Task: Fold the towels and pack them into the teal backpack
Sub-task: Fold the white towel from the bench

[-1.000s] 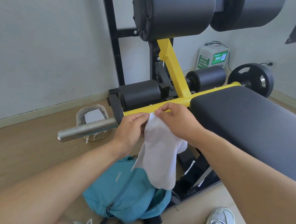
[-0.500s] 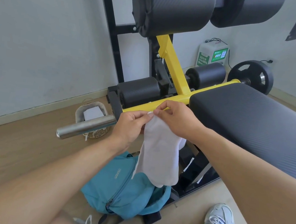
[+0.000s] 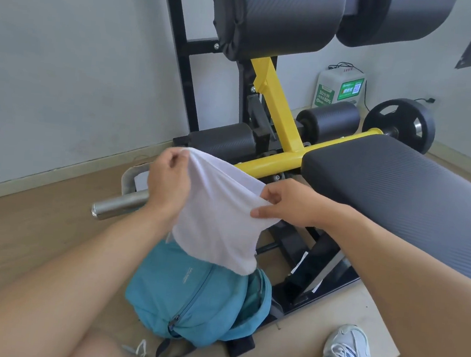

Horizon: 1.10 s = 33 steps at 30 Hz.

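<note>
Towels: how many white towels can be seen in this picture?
1. The white towel hangs in the air over the teal backpack, pinched by the left hand and the right hand. Others may be hidden inside the backpack.

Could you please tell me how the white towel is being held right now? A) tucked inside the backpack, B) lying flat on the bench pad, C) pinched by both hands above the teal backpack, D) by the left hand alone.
C: the left hand and right hand each pinch the white towel, which hangs above the teal backpack.
</note>
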Available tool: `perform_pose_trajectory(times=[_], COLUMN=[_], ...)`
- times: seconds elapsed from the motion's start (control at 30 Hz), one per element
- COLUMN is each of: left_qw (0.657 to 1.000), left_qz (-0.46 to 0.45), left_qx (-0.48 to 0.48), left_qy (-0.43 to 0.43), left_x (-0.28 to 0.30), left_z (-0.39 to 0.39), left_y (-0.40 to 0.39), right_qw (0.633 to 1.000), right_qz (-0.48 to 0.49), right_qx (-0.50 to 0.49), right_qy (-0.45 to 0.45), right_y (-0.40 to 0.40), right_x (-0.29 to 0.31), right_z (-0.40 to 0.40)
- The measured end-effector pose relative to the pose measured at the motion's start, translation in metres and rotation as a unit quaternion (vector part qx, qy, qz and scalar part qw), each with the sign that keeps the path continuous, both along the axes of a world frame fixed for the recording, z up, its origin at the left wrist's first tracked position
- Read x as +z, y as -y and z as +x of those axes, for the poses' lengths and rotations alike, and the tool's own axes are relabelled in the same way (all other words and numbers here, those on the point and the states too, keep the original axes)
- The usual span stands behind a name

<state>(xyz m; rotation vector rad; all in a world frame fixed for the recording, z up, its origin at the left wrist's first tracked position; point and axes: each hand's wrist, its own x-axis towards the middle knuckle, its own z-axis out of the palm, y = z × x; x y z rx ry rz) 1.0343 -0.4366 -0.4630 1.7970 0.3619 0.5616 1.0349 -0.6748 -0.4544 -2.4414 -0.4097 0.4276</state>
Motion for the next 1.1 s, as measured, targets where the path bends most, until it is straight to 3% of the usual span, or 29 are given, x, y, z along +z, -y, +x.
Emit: perform_pose_trajectory(times=[0.23,0.43,0.53,0.63,0.83,0.9,0.97,1.1], left_qw=[0.998,0.999,0.997,0.992,0.989,0.995,0.998,0.996], left_qz=[-0.001,0.014,0.066,0.113,0.131,0.092,0.05,-0.023], left_qx=[0.066,0.045,0.024,-0.014,-0.01,0.014,0.027,-0.021], left_qy=[-0.016,-0.012,0.016,0.057,0.072,0.04,-0.005,-0.089], left_x=[-0.01,-0.014,-0.007,0.002,0.005,-0.001,-0.01,-0.018], left_z=[0.005,0.002,-0.002,-0.006,-0.005,0.001,0.005,0.007], left_y=[-0.036,-0.033,-0.024,-0.014,-0.006,-0.012,-0.021,-0.023], right_qw=[0.992,0.984,0.979,0.975,0.963,0.975,0.987,0.962], right_qz=[-0.109,-0.114,-0.131,-0.177,-0.229,-0.182,-0.065,0.07], right_qx=[0.02,-0.083,-0.123,-0.123,-0.095,-0.088,-0.12,-0.217], right_qy=[0.056,0.114,0.097,0.062,0.102,0.098,0.085,0.152], right_y=[0.006,0.012,0.016,0.016,0.017,0.021,0.026,0.031], right_x=[0.01,0.015,0.018,0.017,0.021,0.021,0.02,0.024], right_z=[-0.002,-0.001,-0.001,-0.002,0.0,0.001,-0.002,-0.005])
